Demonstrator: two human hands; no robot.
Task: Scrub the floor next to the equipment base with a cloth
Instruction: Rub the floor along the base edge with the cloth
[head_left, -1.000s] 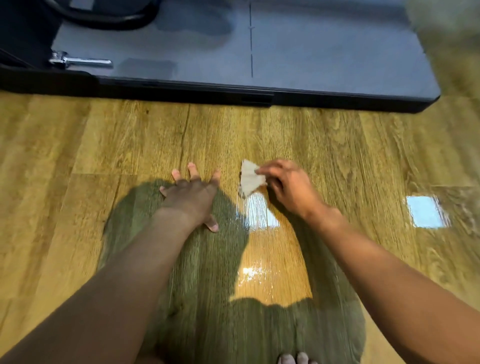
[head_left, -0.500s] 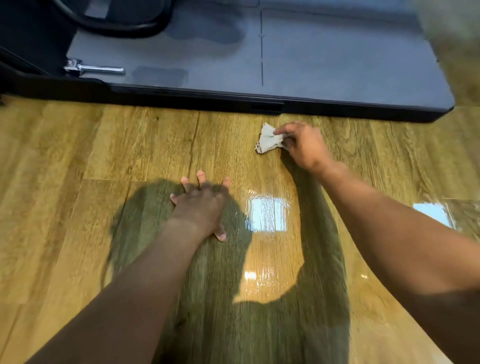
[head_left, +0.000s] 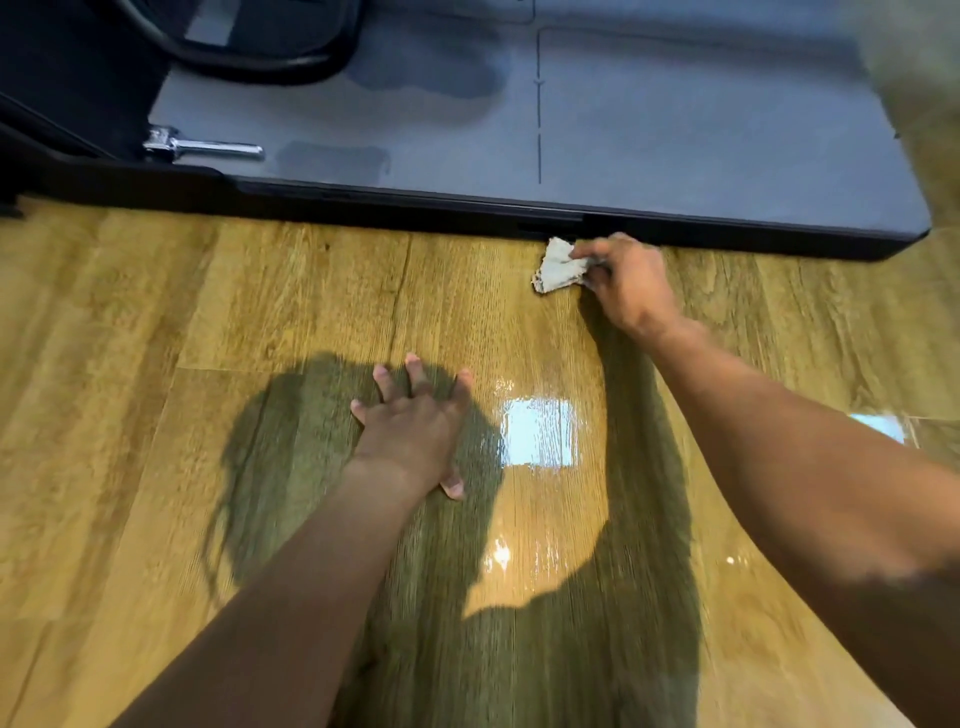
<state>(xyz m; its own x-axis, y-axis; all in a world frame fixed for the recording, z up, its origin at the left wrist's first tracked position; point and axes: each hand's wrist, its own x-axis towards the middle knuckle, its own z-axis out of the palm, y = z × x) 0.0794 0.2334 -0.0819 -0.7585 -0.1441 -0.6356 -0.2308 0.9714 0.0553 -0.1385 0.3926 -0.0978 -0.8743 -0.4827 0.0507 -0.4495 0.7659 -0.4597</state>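
Cloth (head_left: 558, 267), small, pale and crumpled, lies on the wooden floor (head_left: 270, 312) in the head view, far and a little right of centre. Its far corner is right at the black front edge of the equipment base (head_left: 701, 130); whether it touches that edge I cannot tell. The right hand (head_left: 629, 288) grasps it from the right side, thumb and fingers pinching the bunched fabric against the boards, with the arm reaching in from the near right. The left hand (head_left: 415, 426) is released, palm flat on the floor with fingers spread and pointing far. It sits near the middle of the view, well apart from the cloth, and its arm comes in from the near left.

The equipment base is a flat grey platform with a dark rim, running across the far part of the scene, its right corner rounded. Darker patches (head_left: 332, 161) mark its grey surface. A shiny metal pin (head_left: 205, 148) lies on it at the far left, and a curved black tube (head_left: 270, 60) crosses farther back. The floor is glossy, with a bright rectangular reflection (head_left: 540, 431) just right of the left hand. Dark shadows spread over the boards around the left hand and under the right arm.
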